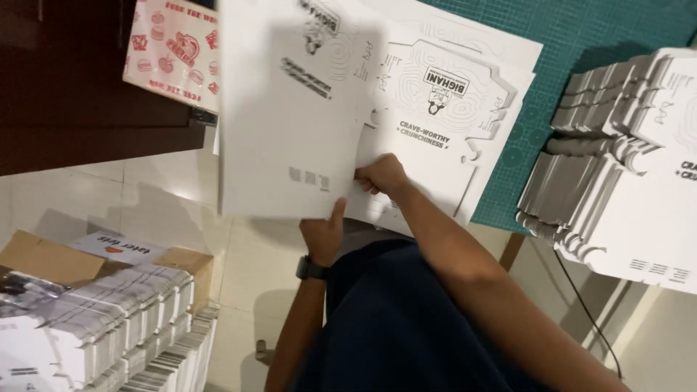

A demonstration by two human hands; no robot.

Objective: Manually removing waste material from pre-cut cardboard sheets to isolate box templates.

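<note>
Left hand: the left hand (323, 234), a black watch (311, 269) on its wrist, pinches the lower edge of a flat white printed carton blank (287, 109), thumb up over the card face, fingers hidden behind it.
Right hand: the right hand (381, 175) is closed on the right edge of the same blank, knuckles toward the camera, fingers curled under the card.
Held blank: raised and slightly tilted above the person's lap, its plain face with small grey printed marks toward the camera; it covers part of the sheets behind it.
Sheets on the mat: more die-cut carton blanks (454, 94) with black line print lie flat and overlapped just behind the held one, resting on a green cutting mat (581, 43).
Right stack: a tall pile of folded white blanks (624, 167) stands at the right, partly on the mat, well apart from both hands.
Lower left: a brown cardboard box (43, 258) holds further bundles of white blanks (116, 319), on a pale tiled floor (145, 203).
Upper left: a red-printed paper wrapper (174, 51) lies by dark wooden furniture (72, 94).
Lap: dark blue clothing (406, 327) fills the lower middle.
</note>
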